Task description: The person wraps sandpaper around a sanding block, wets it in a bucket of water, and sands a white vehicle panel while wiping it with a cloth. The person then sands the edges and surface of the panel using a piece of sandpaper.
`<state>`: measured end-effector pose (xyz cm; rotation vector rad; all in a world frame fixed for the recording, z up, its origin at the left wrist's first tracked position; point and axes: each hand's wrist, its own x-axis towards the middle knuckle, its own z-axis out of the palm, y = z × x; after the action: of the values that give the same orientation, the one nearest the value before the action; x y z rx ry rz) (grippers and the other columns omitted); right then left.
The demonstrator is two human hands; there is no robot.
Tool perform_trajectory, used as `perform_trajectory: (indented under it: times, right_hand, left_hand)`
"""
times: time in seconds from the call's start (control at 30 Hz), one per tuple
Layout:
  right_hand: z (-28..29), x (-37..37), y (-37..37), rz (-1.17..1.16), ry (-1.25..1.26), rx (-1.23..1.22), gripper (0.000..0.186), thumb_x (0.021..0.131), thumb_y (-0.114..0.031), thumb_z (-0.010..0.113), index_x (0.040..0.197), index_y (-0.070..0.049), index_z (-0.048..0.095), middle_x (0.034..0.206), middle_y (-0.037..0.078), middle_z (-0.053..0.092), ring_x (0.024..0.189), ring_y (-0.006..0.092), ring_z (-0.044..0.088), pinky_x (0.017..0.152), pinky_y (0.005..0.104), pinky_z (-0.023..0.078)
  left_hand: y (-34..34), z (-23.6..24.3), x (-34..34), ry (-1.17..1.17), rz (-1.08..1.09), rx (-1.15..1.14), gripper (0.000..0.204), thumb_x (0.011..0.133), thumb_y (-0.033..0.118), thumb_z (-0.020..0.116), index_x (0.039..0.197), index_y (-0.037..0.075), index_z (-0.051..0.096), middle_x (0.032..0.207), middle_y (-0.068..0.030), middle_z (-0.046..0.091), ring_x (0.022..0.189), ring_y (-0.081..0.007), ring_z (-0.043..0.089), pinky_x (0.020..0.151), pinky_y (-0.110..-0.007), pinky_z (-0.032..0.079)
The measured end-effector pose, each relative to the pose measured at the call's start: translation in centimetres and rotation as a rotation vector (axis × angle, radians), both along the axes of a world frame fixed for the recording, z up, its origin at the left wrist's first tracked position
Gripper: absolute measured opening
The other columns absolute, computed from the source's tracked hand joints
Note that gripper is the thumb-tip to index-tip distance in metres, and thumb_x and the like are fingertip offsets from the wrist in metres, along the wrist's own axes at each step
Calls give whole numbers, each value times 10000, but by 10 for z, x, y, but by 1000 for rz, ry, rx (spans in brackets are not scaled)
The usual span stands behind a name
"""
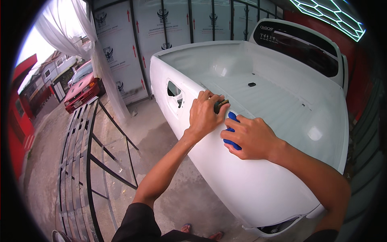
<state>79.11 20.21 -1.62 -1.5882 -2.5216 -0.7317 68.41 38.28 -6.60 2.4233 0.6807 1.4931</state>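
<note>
My left hand [203, 115] rests on the near side rail of a white pickup bed [217, 185], fingers curled around a small dark, brass-edged object [220, 105] partly hidden by them. Just right of it and lower, my right hand [256, 139] grips a blue hand block [232, 144] against the same white panel, its fingers over the block. An opening [174, 90] in the panel lies left of my left hand.
A black metal rack [76, 149] stands left on the concrete floor [153, 209]. Behind it are a white curtain [98, 68] and a red car [82, 93]. Panelled walls [145, 24] back the truck; its dark rear window [294, 46] is upper right.
</note>
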Motion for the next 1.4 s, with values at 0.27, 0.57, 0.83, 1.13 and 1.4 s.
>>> perform_trajectory:
  times: [0.27,0.57,0.83,1.13,1.4]
  right_hand:
    - [6,-3,-3,-9,17,27,197,851,-265,759,991,-153,677,1069,26,631,894,204,671,552,335,555]
    - [7,-14,0,39,10,47,172,865,-269,744,950,-145,660,1028,28,627,825,197,664,520,327,538]
    - [11,-17,-4,17,37,46,156,872,-244,744,948,-137,660,1011,30,622,842,192,655,532,328,536]
    - [3,0,-5,11,11,31,200,846,-257,769,982,-152,666,1032,24,625,853,211,670,556,337,548]
    - [-4,5,-3,14,48,39,205,854,-263,771,965,-143,648,1036,30,626,874,227,686,587,351,565]
  left_hand:
    - [45,5,6,95,114,72,271,880,256,770,1041,40,795,1013,-165,733,989,-337,657,864,-426,545]
    - [85,11,-13,127,115,54,243,920,224,724,1080,53,788,1050,-159,713,1053,-330,616,896,-437,537]
    - [119,24,-33,208,182,16,242,956,204,673,1101,37,772,1100,-172,696,1075,-341,615,865,-453,549]
    - [67,12,-16,149,-15,94,256,928,164,708,1139,30,761,1131,-147,721,1117,-326,639,930,-417,528]
    - [3,0,1,49,-172,161,207,885,148,741,1057,44,790,1071,-136,724,1028,-320,663,890,-401,533]
